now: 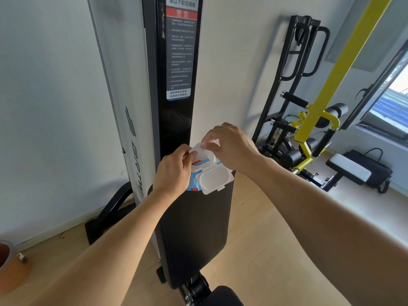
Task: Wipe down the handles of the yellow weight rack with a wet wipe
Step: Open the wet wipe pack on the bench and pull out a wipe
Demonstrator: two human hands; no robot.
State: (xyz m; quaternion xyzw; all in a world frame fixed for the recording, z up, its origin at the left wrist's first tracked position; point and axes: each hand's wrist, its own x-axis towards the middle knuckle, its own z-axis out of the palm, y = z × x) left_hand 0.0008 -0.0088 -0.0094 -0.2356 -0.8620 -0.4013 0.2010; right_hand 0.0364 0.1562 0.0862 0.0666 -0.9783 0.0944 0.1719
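i count two bare hands, one wipe pack, one black bench and one yellow weight rack. my left hand is closed around the left side of the wipe pack, thumb and fingers pinching its upper edge. my right hand has its fingertips pinched on a white wet wipe at the pack's opening; how much of the wipe is out i cannot tell. the pack is a soft white pouch with blue and red print, and its one white plastic flip lid hangs open toward me, hinged at the pouch's mouth. i hold the pack in the air just above the top end of the black bench, which stands tilted up against a tall black column bearing one red and white warning label. the yellow weight rack is well apart to my right, near the window: one long yellow upright, yellow lower tubes, black foam rollers and black grips. one black bag sits on the floor beside it.
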